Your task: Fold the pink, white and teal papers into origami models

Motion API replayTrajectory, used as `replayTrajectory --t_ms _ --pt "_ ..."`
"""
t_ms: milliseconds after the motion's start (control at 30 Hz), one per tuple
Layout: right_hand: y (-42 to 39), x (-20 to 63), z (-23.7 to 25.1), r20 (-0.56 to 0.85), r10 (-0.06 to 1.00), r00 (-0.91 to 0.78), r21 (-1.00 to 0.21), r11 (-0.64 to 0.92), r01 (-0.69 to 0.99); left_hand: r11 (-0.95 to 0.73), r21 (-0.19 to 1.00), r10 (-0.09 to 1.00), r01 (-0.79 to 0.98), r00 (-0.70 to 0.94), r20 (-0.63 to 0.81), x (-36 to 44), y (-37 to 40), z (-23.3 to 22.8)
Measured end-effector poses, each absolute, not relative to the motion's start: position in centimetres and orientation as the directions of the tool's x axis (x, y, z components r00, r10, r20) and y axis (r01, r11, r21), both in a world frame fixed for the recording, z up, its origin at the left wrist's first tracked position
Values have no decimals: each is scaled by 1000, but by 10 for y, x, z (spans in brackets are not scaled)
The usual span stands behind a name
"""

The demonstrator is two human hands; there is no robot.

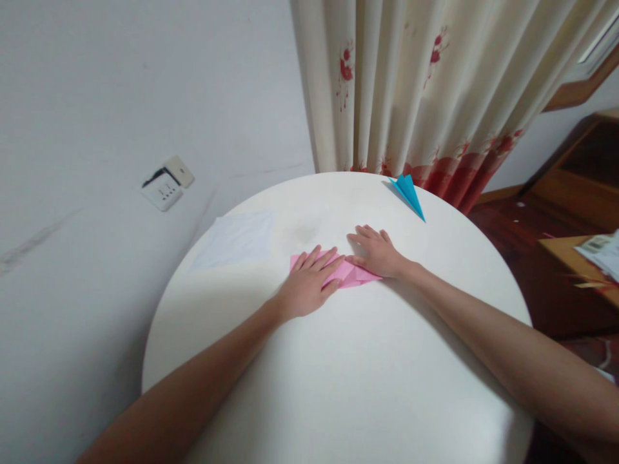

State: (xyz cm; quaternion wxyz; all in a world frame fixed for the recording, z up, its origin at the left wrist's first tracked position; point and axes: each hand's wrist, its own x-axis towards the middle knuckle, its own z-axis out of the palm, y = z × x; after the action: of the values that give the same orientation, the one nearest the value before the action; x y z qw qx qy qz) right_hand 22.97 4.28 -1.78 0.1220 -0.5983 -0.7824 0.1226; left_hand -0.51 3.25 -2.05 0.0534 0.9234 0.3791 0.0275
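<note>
A folded sheet of pink paper (349,274) lies on the white round table (338,374), its pointed end toward the right. My left hand (309,281) rests flat over the left part of the paper, fingers spread. At the paper's upper right edge is my right hand (374,250), palm down with the fingers apart; its thumb touches or nearly touches the paper. Both hands cover parts of the folds. Beyond my right hand, near the table's far edge, sits a blue paper plane (409,193).
A thin white sheet (236,238) lies at the table's left side. The wall with a socket (167,187) is on the left, and a patterned curtain (396,96) hangs behind the table. At right, papers (602,252) lie on a wooden surface.
</note>
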Motion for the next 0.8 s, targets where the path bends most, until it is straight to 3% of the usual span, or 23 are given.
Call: replayTrajectory --t_ms 367,567,800 --pt "44 255 -5 -122 898 -423 -410 343 845 -702 121 708 702 707 7 -5 33 -21" --pt "41 271 4 -242 863 -444 -421 319 849 -694 123 716 709 698 10 -5 34 -22" --pt "39 280 9 -287 843 -455 -415 319 852 -680 110 731 725 681 35 -5 35 -25"
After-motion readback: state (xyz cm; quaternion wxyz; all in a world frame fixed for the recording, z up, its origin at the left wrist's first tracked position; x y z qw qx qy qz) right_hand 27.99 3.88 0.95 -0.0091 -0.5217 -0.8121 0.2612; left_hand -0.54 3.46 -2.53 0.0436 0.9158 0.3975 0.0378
